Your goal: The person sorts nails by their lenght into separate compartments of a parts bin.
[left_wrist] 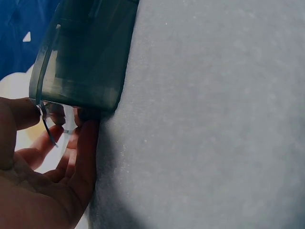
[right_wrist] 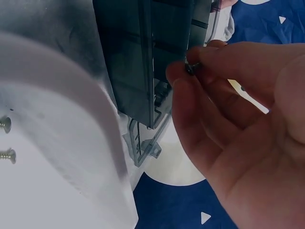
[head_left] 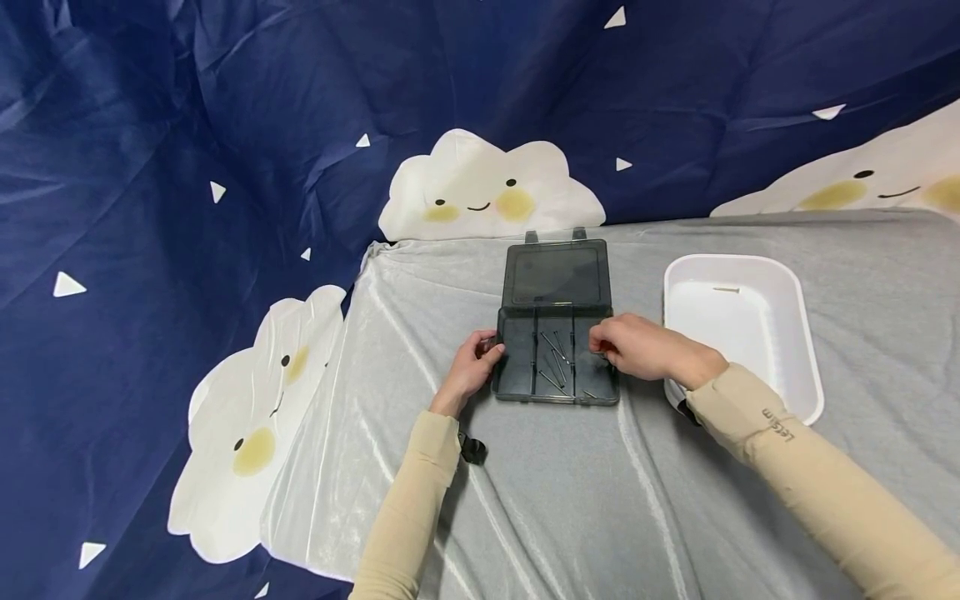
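Observation:
A dark translucent compartment box (head_left: 517, 397) lies with its lid (head_left: 557, 273) raised at the back. My left hand (head_left: 474, 364) grips its left side, thumb at the rim; the left wrist view shows this hand (left_wrist: 57, 167) around the box's end (left_wrist: 81, 71). Several long thin screws (head_left: 555, 358) lie in the middle compartment, and a small one (head_left: 590, 394) is at the front of the right compartment. Above that right compartment is my right hand (head_left: 637, 346). In the right wrist view, its thumb and forefinger pinch a small dark-headed screw (right_wrist: 190, 69), its shaft mostly hidden.
To the right of the box stands a white tray (head_left: 808, 350) with a screw (head_left: 726, 289) in it. The right wrist view shows two screw heads (right_wrist: 6, 156) inside the tray. A grey cloth (head_left: 555, 483) covers the table; behind hangs a blue cloth (head_left: 300, 100) with clouds.

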Demonstrator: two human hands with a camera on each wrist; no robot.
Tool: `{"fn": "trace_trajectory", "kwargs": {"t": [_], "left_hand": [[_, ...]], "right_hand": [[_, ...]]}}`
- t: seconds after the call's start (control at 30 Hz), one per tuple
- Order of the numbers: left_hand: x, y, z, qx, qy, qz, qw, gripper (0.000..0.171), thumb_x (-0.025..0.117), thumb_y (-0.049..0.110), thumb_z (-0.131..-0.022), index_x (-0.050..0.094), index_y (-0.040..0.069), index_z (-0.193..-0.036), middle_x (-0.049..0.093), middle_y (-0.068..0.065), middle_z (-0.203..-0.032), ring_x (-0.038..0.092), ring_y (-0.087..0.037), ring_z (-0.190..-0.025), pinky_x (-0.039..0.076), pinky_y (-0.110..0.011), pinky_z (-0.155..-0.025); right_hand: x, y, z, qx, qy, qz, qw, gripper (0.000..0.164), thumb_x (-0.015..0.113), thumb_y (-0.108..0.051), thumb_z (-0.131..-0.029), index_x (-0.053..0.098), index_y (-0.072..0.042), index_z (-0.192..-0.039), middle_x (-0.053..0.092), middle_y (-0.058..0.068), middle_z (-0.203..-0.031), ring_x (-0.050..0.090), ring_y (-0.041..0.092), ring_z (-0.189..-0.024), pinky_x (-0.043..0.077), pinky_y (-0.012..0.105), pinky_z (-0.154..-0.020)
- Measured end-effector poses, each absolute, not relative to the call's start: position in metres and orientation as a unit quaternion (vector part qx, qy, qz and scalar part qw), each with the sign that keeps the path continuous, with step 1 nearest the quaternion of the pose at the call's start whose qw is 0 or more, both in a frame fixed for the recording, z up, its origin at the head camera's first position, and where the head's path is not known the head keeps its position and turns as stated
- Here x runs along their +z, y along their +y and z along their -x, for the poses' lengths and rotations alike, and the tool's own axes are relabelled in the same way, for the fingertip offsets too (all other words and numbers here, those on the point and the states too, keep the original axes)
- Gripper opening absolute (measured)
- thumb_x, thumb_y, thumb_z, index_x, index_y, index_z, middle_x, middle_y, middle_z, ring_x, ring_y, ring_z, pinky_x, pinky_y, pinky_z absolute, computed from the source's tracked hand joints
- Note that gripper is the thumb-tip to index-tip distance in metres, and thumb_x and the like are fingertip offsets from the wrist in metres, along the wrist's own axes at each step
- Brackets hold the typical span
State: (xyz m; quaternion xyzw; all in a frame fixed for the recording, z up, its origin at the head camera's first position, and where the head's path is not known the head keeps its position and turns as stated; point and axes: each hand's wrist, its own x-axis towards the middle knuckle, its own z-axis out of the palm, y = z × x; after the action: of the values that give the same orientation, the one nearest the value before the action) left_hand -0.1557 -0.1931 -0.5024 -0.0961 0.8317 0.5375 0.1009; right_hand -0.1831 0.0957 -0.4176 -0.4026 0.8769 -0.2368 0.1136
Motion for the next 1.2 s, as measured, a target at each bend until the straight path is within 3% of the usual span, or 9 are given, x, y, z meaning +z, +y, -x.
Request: {"fn": "trace_trajectory", "kwargs": {"t": [0.8, 1.03, 1.2], "left_hand": [[-0.502, -0.193, 0.155, 0.545, 0.827, 0.094, 0.101, 0.039, 0.061, 0.020, -0.096, 0.055, 0.007, -0.132, 0.062, -0.015, -0.112, 0.053, -0.012, -0.081, 0.043, -0.021, -0.065], [-0.502, -0.193, 0.155, 0.546, 0.826, 0.094, 0.101, 0.039, 0.060, 0.020, -0.096, 0.054, 0.007, -0.132, 0.061, -0.016, -0.113, 0.052, -0.012, -0.081, 0.042, -0.021, -0.066], [-0.501, -0.192, 0.155, 0.546, 0.826, 0.097, 0.103, 0.039, 0.060, 0.021, -0.096, 0.054, 0.008, -0.133, 0.061, -0.015, -0.113, 0.053, -0.012, -0.081, 0.043, -0.022, -0.066]], "right_hand": [[-0.422, 0.089, 0.185, -0.242, 0.885, 0.374, 0.134, 0.018, 0.059, 0.009, -0.076, 0.063, -0.008, -0.080, 0.055, -0.003, -0.069, 0.051, 0.013, -0.068, 0.046, 0.034, -0.067], [-0.418, 0.091, 0.186, -0.240, 0.891, 0.363, 0.129, 0.014, 0.062, 0.005, -0.079, 0.066, -0.007, -0.085, 0.066, 0.005, -0.084, 0.059, 0.020, -0.079, 0.050, 0.043, -0.076], [-0.410, 0.096, 0.189, -0.239, 0.897, 0.356, 0.112, 0.011, 0.062, 0.001, -0.083, 0.067, -0.007, -0.088, 0.066, 0.005, -0.087, 0.060, 0.022, -0.082, 0.048, 0.045, -0.077]]}}
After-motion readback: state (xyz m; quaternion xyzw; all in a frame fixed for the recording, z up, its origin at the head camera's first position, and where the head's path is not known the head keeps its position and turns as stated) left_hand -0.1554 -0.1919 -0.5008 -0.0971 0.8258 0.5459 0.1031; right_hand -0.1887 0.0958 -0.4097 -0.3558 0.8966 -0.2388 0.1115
